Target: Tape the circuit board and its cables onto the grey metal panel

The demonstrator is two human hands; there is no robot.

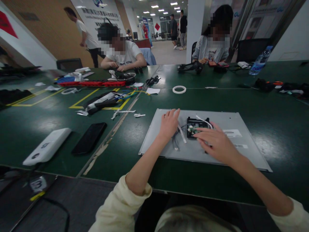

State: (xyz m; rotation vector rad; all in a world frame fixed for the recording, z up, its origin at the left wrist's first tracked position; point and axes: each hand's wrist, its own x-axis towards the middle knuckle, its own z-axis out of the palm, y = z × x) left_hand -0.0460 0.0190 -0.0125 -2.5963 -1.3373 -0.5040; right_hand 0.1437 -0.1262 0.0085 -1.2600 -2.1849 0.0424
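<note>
A dark green counter (125, 148) carries everything; clock directions here run from the middle of the grey metal panel (193, 151), with twelve pointing away from the wearer. The panel lies flat near the counter's front edge. It looks thin, broad and stiff, probably fairly light but awkward, and its smooth face may slide; the side edges at nine and three o'clock seem the safest grip, clear of the parts in the middle.

A white box (47, 146) sits well off at nine o'clock, with a black phone (89, 138) beside it, nearer the panel.

The right hand (216, 141) comes in from four o'clock with its fingers spread, thumb apart, fingertips at the circuit board; whether they press on it I cannot tell. The left hand (169, 123) is over the panel at ten o'clock, fingers extended and slightly fanned, with no object visible in its grasp; contact with the metal is unclear.

Near the panel's middle is a black plastic frame (189, 121), likely rigid and light. A roll of tape (179, 92) lies beyond the panel at eleven. Bendy grey cable (175, 140) trails at nine, beside a limp white strip (182, 133). The small green circuit board (190, 129) in the frame looks fragile, best held by its rim.
</note>
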